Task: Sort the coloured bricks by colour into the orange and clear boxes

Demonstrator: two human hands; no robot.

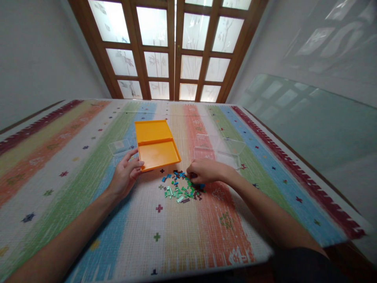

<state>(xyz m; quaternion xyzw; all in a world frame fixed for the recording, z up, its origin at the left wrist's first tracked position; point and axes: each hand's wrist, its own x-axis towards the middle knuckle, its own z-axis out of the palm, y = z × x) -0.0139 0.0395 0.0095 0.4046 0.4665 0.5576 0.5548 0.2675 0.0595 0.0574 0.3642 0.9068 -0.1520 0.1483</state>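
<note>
An orange box [159, 154] lies open on the table, its lid part tipped back behind the shallow tray part, and its inside looks bare. My left hand [126, 173] grips the tray's left front corner, thumb over the rim. In front of the box, small green, blue and dark brown bricks [178, 192] lie in a loose pile. At the pile's upper right edge is my right hand [203, 171], fingers curled down among the bricks; whatever is between its fingertips is hidden.
Clear plastic containers stand on both sides: one [120, 147] left of the orange box, others [231, 147] beyond my right hand. A striped cloth [141, 236] covers the table. Behind it are wooden doors [175, 59] with frosted panes.
</note>
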